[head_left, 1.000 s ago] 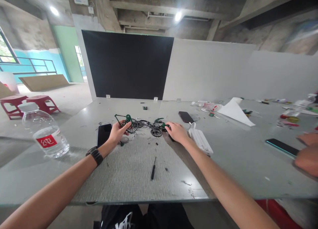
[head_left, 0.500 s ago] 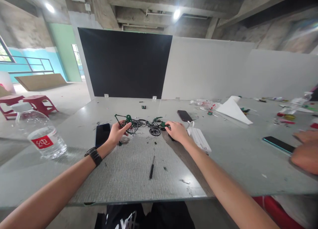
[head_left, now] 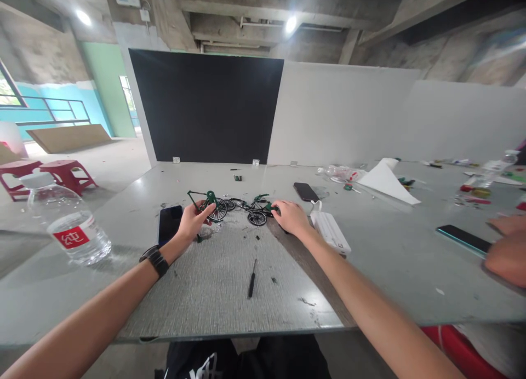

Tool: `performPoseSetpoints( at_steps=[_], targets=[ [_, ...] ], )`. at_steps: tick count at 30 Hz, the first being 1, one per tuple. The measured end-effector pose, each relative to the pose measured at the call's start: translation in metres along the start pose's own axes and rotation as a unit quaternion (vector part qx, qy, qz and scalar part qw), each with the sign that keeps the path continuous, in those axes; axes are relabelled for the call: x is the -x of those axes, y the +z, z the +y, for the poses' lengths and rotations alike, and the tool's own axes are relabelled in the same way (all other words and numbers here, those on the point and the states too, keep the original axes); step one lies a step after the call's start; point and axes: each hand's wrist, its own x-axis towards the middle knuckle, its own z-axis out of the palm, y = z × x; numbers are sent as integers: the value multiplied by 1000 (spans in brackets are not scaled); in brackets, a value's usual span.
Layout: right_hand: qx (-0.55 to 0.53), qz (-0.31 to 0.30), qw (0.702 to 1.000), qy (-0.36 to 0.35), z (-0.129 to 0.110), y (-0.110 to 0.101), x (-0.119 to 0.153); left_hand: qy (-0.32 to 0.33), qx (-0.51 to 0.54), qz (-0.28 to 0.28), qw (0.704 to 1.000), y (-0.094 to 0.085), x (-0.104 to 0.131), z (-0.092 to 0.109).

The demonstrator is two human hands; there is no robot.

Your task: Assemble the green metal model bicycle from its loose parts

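Observation:
My left hand (head_left: pixel 195 219) holds a green bicycle frame (head_left: pixel 210 198) with a black spoked wheel on it, its thumb pressed against the frame near the wheel. My right hand (head_left: pixel 290 217) is closed at the right end of a second green and black bicycle part (head_left: pixel 257 218); what its fingertips grip is partly hidden. Between the two hands a loose wheel (head_left: pixel 234 204) and small parts lie on the table. A black screwdriver (head_left: pixel 251 285) rests nearer the table's front edge.
A dark phone (head_left: pixel 170 223) and a water bottle (head_left: pixel 76 225) stand to the left. Beside my right forearm are a white power bank (head_left: pixel 331 232) and another phone (head_left: pixel 306 191). A co-worker's hand (head_left: pixel 509 258) shows at the far right near a phone (head_left: pixel 463 239).
The view has shifted very slightly. Both hands keep nearly the same places, and the bicycle parts look almost unmoved.

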Motion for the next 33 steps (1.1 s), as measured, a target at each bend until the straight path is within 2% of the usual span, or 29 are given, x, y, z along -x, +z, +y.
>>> performPoseSetpoints(
  at_steps=[9,17,22,25,29,33],
  targets=[
    [-4,-10,1000,-24,-2,1,2,6,-14,4,1000,-2,1,4],
    [4,-20,999,-25,-2,1,6,10,-24,-2,1000,-4,-3,-2],
    [4,-14,999,-44,-9,2,4,1,25,32,999,-10,-9,6],
    [-12,-11,996,-88,-25,3,-3,14,51,62,997,-17,-15,10],
    [-56,-43,981,-178,-62,3,-19,8,53,79,995,-24,-20,10],
    [-74,-83,973,-201,-103,5,-38,7,52,86,995,-26,-21,7]
  ],
)
